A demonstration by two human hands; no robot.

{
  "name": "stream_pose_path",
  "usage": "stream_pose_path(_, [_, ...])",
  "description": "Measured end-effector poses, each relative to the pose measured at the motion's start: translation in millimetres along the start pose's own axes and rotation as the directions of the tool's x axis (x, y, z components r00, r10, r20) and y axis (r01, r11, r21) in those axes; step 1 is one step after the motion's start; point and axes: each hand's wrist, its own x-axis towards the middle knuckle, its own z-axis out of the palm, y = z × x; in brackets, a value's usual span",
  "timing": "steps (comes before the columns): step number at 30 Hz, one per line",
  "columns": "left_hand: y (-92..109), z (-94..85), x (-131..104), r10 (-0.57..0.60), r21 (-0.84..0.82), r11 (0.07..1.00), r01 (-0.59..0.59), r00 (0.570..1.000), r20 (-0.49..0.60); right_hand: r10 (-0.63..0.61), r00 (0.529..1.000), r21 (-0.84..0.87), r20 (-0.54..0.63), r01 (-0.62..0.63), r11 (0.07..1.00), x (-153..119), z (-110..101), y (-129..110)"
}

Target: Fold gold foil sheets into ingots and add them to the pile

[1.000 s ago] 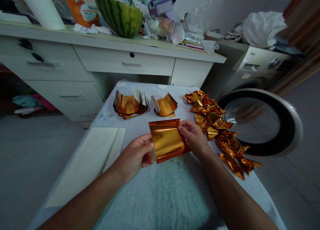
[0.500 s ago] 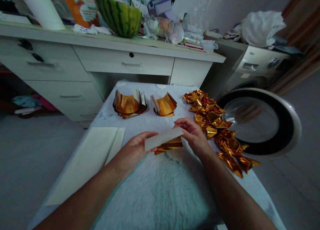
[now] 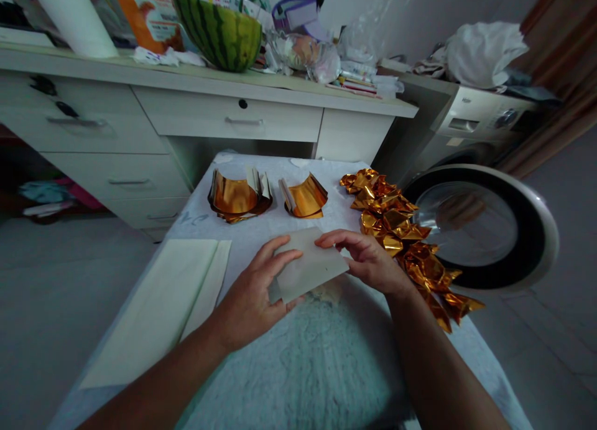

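A pale, whitish sheet (image 3: pixel 310 265) is held above the cloth-covered table between both hands. My left hand (image 3: pixel 261 287) grips its left side, fingers over the top and thumb at the lower edge. At the upper right edge, my right hand (image 3: pixel 359 256) pinches it. No gold surface shows on the held sheet. Beyond the hands stand a larger stack of curved gold foil sheets (image 3: pixel 237 196) and a smaller one (image 3: pixel 305 196). Several crumpled gold foil pieces (image 3: pixel 392 224) form a row beside my right hand. White paper sheets (image 3: pixel 149 305) lie left of my left hand.
Behind the table (image 3: pixel 289 380) is a white counter with drawers (image 3: pixel 233 116), bearing a cut watermelon (image 3: pixel 224 35), a paper roll (image 3: pixel 77 19) and plastic bags. An open round washer door (image 3: pixel 480 228) reaches towards the table's right edge.
The held piece has turned so its pale face shows broader, and its gold part is out of sight. My left hand's fingers have moved over its top; my right hand has shifted slightly right.
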Motion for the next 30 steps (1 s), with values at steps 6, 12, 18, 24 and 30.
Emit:
stream_pose_path(6, [-4, 1.9, -5, 0.004, 0.141, 0.990, -0.022, 0.992, 0.130, 0.036, 0.965, -0.154, 0.260, 0.004, 0.988, -2, -13, -3])
stream_pose_path(12, [-8, 5.5, -9, 0.147, 0.182, 0.966, -0.186, 0.966, 0.211, 0.230, 0.891, -0.303, 0.391, -0.111, 0.946, -2, -14, -4])
stream_pose_path(18, [-6, 5.2, -5, 0.149, 0.144, 0.971, -0.189, 0.957, 0.250, 0.395, 0.855, -0.314, 0.337, -0.293, 0.903, -6, -19, -5])
stream_pose_path(24, [-1, 0.6, -4, -0.041, 0.083, 0.996, 0.021, 0.966, 0.255, 0.447, 0.835, -0.259, 0.320, -0.377, 0.889, -5, -18, -6])
stream_pose_path(30, [-1, 3.1, -3, -0.311, -0.193, 0.921, 0.337, 0.938, 0.153, 0.452, 0.860, -0.246, 0.238, -0.397, 0.884, -1, -9, 2])
